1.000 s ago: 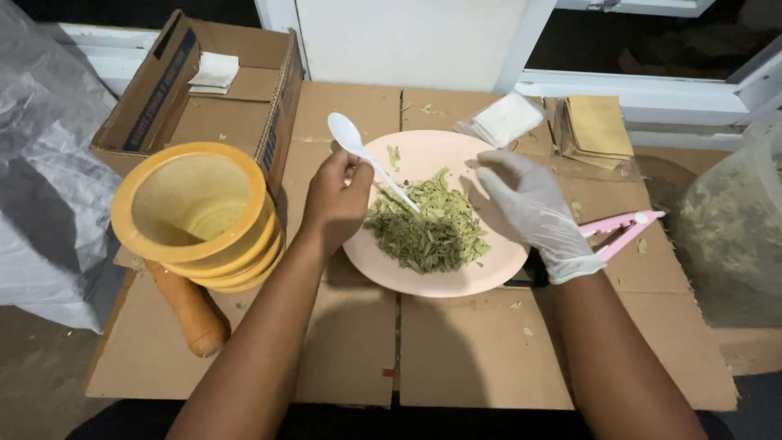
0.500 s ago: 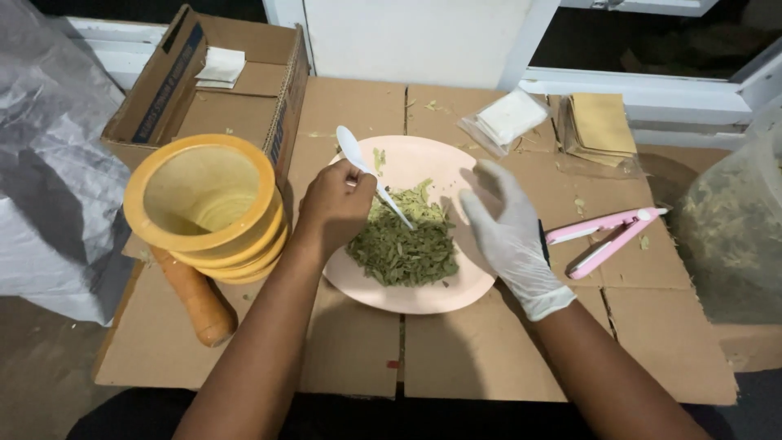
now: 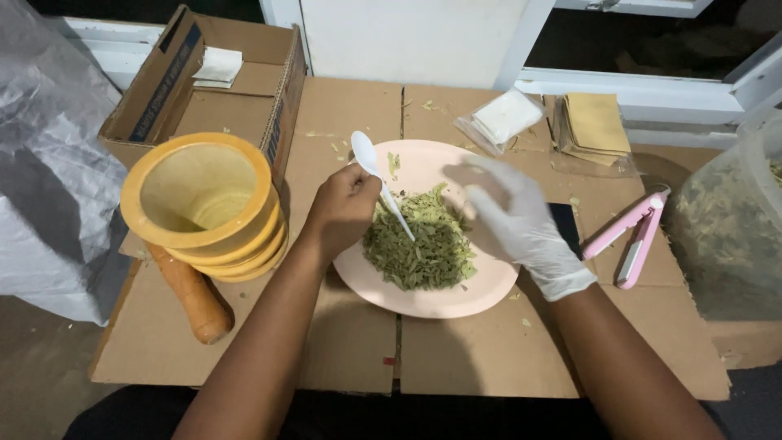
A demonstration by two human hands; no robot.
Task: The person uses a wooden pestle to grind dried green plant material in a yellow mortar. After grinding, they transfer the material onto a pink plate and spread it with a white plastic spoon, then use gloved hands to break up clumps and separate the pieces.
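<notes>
A pink plate [image 3: 481,289] lies on flattened cardboard, with a heap of dried green leaves [image 3: 419,240] in its middle. My left hand [image 3: 342,208] is bare and grips a white plastic spoon [image 3: 366,156] by its handle, bowl end up and away, the handle tip resting in the leaves. My right hand [image 3: 517,220] wears a white glove and hovers over the plate's right side with fingers spread, holding nothing.
An orange mortar [image 3: 204,204] stands left of the plate, a wooden pestle [image 3: 191,297] lying beneath it. An open cardboard box [image 3: 220,90] is behind. A pink sealer tool [image 3: 631,236], small bags [image 3: 505,118], brown envelopes [image 3: 595,122] and a clear tub of leaves [image 3: 733,220] sit to the right.
The view shifted slightly. My left hand turned the spoon handle further into the leaves, and my gloved right hand moved up over the plate's right edge.
</notes>
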